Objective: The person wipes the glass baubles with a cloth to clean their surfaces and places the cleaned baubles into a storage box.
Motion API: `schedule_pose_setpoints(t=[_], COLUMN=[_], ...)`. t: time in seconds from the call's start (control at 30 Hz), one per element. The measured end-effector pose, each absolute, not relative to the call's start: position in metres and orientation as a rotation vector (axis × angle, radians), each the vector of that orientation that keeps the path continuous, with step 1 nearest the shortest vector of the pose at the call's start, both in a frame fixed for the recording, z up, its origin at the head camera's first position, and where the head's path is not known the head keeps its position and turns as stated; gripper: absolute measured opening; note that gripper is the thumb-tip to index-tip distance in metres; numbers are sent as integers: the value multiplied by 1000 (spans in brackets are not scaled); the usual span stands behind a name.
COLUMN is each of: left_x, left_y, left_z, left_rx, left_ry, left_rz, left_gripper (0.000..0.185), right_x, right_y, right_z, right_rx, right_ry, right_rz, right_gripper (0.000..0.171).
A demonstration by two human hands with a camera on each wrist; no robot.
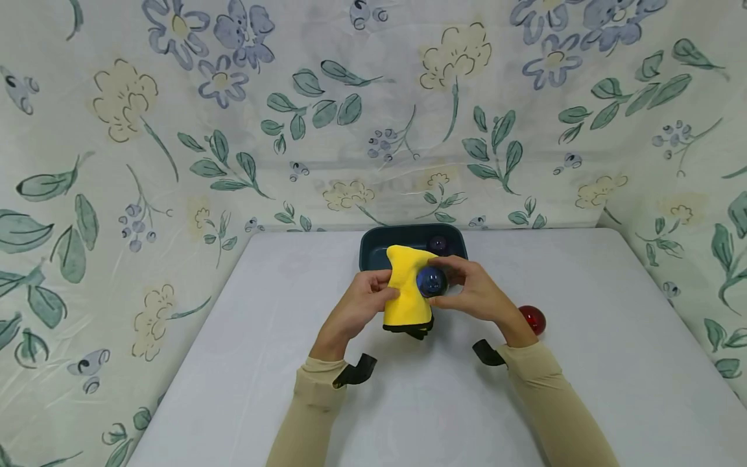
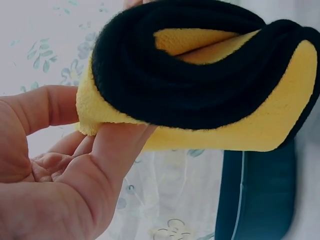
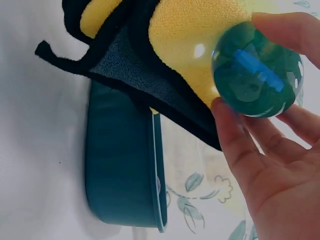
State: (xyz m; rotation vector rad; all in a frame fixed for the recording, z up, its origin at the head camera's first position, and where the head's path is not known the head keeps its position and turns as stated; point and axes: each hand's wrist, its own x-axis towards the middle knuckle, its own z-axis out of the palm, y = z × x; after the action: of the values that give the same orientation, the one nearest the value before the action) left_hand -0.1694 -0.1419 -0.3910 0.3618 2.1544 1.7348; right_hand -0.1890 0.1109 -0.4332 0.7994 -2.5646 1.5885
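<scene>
My left hand (image 1: pixel 366 299) grips a yellow cloth with a black edge (image 1: pixel 406 285), folded and held upright above the table. The left wrist view shows the cloth (image 2: pixel 210 80) pinched between thumb and fingers (image 2: pixel 115 150). A clear blue ball (image 1: pixel 431 281) is held in my right hand (image 1: pixel 469 292) against the cloth's right side. Seen from the right wrist, the ball (image 3: pixel 257 70) sits between thumb and fingertips (image 3: pixel 237 145), touching the yellow cloth (image 3: pixel 195 35). Just behind both hands is a dark teal tray (image 1: pixel 373 250).
A purple ball (image 1: pixel 438 244) lies in the tray. A red ball (image 1: pixel 532 319) rests on the white table (image 1: pixel 233 363) right of my right wrist. Floral fabric walls (image 1: pixel 175 130) close in the table at the back and both sides.
</scene>
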Motion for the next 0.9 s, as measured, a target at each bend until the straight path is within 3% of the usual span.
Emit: schedule_pose_setpoints(t=[0.4, 0.9], left_x=[-170, -175], left_y=[-142, -148], left_z=[-393, -397], left_rx=[361, 440], left_ry=[2154, 2144], left_rz=[1736, 1721], left_gripper=[44, 42], right_x=[-187, -179], right_y=[115, 107], right_z=[-429, -423], right_rx=[880, 1029], right_ry=[-2575, -2457], right_rz=[1657, 1696], right_gripper=[61, 64])
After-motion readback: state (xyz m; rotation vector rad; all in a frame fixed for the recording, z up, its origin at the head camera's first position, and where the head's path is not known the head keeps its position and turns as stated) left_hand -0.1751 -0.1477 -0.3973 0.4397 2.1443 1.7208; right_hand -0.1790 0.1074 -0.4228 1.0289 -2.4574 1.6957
